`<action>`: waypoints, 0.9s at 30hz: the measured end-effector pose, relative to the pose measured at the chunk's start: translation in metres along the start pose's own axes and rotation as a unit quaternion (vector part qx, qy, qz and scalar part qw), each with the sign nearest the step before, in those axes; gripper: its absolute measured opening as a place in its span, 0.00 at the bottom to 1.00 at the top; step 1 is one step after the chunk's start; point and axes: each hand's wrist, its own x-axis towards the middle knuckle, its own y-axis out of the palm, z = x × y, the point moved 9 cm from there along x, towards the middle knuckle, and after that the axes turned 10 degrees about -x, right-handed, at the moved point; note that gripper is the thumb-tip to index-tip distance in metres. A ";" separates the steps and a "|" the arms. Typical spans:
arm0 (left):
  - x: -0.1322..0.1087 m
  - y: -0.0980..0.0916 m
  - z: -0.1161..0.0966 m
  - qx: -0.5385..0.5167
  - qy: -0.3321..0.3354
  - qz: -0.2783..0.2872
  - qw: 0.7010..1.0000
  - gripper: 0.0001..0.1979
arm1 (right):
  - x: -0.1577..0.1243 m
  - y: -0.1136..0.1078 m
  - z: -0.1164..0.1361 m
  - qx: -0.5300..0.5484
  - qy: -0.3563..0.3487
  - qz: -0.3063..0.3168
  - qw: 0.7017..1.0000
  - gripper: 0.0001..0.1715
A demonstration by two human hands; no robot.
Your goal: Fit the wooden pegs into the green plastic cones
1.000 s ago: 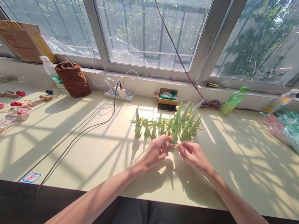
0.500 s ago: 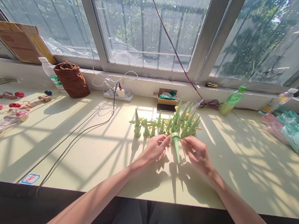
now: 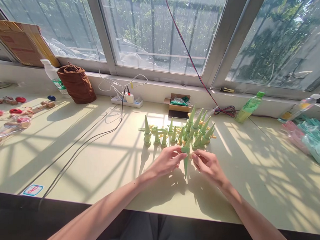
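A pale green spiked piece (image 3: 185, 166) hangs point down above the front of the table, its wide collar at the top. My left hand (image 3: 169, 160) grips it by the collar, thumb in front. Close on the right, my right hand (image 3: 206, 164) has thumb and fingers pinched together at the piece's side; what they hold, perhaps something small and yellowish, is too small to name. Just beyond both hands stands a cluster of similar green spiked pieces (image 3: 195, 126), points up, with small yellow parts among them. Shorter green cones (image 3: 157, 138) stand in a row to the left.
Behind the cluster sits a small open cardboard box (image 3: 179, 108). A power strip (image 3: 127, 101) with cables, a brown drawstring bag (image 3: 77, 85) and wooden toys (image 3: 34, 111) lie leftward. A green bottle (image 3: 249, 109) and plastic bags (image 3: 313, 137) are at the right.
The spiked piece has turned and shifted slightly left, its collar now in my left fingers. My right hand has moved a little left and its fingers have drawn closer together.
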 end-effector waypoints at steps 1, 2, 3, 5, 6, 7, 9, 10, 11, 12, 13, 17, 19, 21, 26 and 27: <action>0.000 -0.001 -0.003 0.023 0.024 -0.004 0.999 0.19 | 0.000 0.004 -0.005 0.046 0.033 0.027 0.998 0.22; -0.001 -0.001 -0.007 0.049 0.053 -0.007 0.997 0.18 | -0.001 0.008 -0.009 0.091 0.062 0.051 0.993 0.23; -0.001 -0.001 -0.012 0.076 0.086 -0.009 0.993 0.16 | -0.002 0.012 -0.011 0.133 0.086 0.071 0.985 0.24; -0.003 0.000 -0.020 0.132 0.149 -0.013 0.980 0.13 | -0.003 0.016 -0.013 0.194 0.117 0.099 0.969 0.25; -0.004 0.000 -0.022 0.154 0.172 -0.015 0.973 0.12 | -0.003 0.017 -0.013 0.213 0.123 0.106 0.964 0.25; -0.005 0.001 -0.024 0.167 0.186 -0.016 0.968 0.12 | -0.002 0.018 -0.013 0.224 0.126 0.107 0.960 0.25; -0.003 0.001 -0.023 0.169 0.181 -0.021 0.969 0.11 | 0.000 0.016 -0.013 0.231 0.123 0.093 0.961 0.25; -0.002 0.000 -0.022 0.159 0.167 -0.028 0.973 0.12 | 0.001 0.014 -0.014 0.228 0.118 0.078 0.963 0.25; -0.001 -0.002 -0.021 0.143 0.149 -0.037 0.978 0.12 | 0.002 0.012 -0.014 0.222 0.111 0.059 0.967 0.25; 0.000 -0.004 -0.019 0.123 0.129 -0.048 0.983 0.13 | 0.002 0.008 -0.015 0.211 0.103 0.037 0.971 0.24; 0.001 -0.007 -0.017 0.100 0.107 -0.058 0.988 0.15 | 0.002 0.005 -0.015 0.195 0.094 0.015 0.976 0.23; 0.003 -0.011 -0.003 -0.015 0.005 -0.059 0.998 0.24 | -0.001 -0.009 -0.004 0.075 0.023 -0.040 0.996 0.18; 0.004 -0.003 0.005 -0.070 -0.050 -0.012 0.996 0.28 | -0.001 -0.010 0.007 -0.008 -0.040 -0.043 0.998 0.15; 0.002 0.006 0.010 -0.109 -0.081 0.038 0.990 0.28 | -0.002 -0.009 0.017 -0.080 -0.096 -0.042 0.991 0.14; -0.002 0.012 0.008 -0.134 -0.072 0.076 0.985 0.22 | -0.003 -0.005 0.017 -0.130 -0.123 -0.048 0.983 0.14; -0.002 0.012 0.008 -0.130 -0.066 0.078 0.986 0.21 | -0.003 -0.005 0.015 -0.122 -0.113 -0.048 0.985 0.15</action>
